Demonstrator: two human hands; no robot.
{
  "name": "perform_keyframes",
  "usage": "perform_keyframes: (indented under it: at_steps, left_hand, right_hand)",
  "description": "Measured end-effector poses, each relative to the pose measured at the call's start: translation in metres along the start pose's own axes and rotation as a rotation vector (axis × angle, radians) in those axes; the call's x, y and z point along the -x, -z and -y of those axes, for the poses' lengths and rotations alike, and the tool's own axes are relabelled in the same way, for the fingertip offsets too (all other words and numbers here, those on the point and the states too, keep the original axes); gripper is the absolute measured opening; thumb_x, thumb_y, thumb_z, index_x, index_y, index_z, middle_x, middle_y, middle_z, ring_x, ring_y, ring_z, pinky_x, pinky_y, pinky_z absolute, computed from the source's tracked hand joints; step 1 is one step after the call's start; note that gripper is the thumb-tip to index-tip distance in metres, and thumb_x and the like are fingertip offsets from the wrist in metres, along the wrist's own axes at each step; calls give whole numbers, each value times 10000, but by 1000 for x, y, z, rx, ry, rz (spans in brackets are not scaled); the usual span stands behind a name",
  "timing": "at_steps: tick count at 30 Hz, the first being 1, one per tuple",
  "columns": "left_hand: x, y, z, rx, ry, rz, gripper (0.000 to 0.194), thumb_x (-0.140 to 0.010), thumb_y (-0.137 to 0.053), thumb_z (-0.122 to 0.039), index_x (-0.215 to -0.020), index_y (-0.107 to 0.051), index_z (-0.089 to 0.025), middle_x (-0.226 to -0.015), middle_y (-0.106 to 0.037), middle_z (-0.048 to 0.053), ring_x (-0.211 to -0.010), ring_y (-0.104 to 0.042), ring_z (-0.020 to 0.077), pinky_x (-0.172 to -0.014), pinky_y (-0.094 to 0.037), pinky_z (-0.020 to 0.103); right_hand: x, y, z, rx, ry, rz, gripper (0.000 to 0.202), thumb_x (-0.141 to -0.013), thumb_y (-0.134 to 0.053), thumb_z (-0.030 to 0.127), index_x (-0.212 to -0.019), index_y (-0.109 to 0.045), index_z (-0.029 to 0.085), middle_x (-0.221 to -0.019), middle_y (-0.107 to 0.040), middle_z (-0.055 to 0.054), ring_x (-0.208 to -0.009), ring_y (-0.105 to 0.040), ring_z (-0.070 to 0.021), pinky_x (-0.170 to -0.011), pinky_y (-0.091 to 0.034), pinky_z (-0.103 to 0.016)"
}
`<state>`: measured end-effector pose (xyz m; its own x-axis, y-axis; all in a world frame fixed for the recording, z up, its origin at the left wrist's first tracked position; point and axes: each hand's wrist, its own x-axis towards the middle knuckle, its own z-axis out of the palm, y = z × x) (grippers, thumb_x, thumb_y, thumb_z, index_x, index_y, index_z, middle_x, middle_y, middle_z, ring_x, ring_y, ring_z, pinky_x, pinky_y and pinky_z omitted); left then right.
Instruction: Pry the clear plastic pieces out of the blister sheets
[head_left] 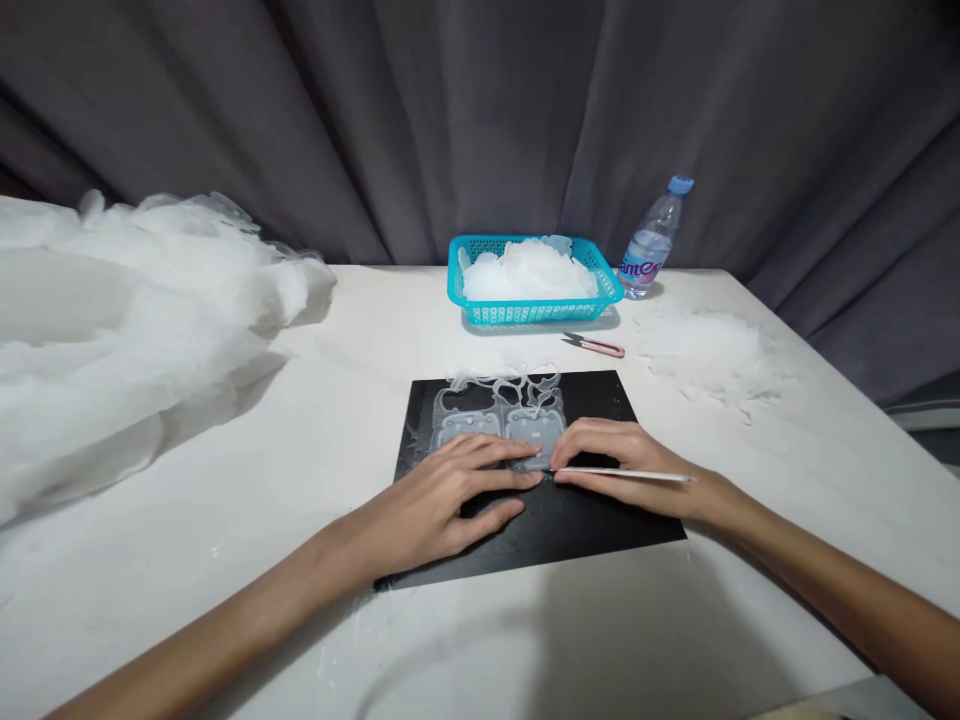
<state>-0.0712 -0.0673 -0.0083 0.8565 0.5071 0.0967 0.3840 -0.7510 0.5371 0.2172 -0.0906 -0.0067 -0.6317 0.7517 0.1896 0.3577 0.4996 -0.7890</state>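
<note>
right grip [634,448] clamped on stick [637,474] by edge of plastic [535,432] (left grip [450,492] spread), black mat [574,525] exposed nearside

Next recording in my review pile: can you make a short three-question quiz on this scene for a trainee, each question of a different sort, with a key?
1. Open question: What does the right hand hold, while the left hand lies flat, its fingers over the translucent moulded plastic sheet?
2. True or false: The small snips with a pink handle lie on the flat black rectangular board.
3. Fill the gap: In the picture, the clear plastic bottle with a blue cap is to the ____ of the turquoise plastic mesh basket.

Key:
1. A thin white stick-shaped tool.
2. False; the snips lie on the white table, beyond the board.
3. Right.
</note>
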Motion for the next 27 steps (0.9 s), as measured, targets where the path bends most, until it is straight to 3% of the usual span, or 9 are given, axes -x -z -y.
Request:
perform_keyframes:
  at_steps: [15, 27]
  left_hand:
    - [-3, -1, -2, 33, -4, -22, 378, -1053, -613, -342, -1425, -666, -390, -1549, -607, 16, -1387, -597, 272, -1190, -436, 460]
    - [-3, 3, 1, -18, -18, 19, 392, -1056, -601, -342, -1443, -651, -384, -1549, -607, 26, -1383, -599, 269, -1193, -425, 458]
  right_hand:
    - [-1, -5, -3, 103, 70, 19, 146, -1095, -536, 288, -1125, -664, 224, -1114, -725, -70, -1073, -662, -213, -970, -544, -387]
    - [-3, -11, 8, 422, 171, 6, 189, -1104, -466, 210, -1087, -652, 184, -1075, -754, -113, -995, -714, -216, -849, -593, -348]
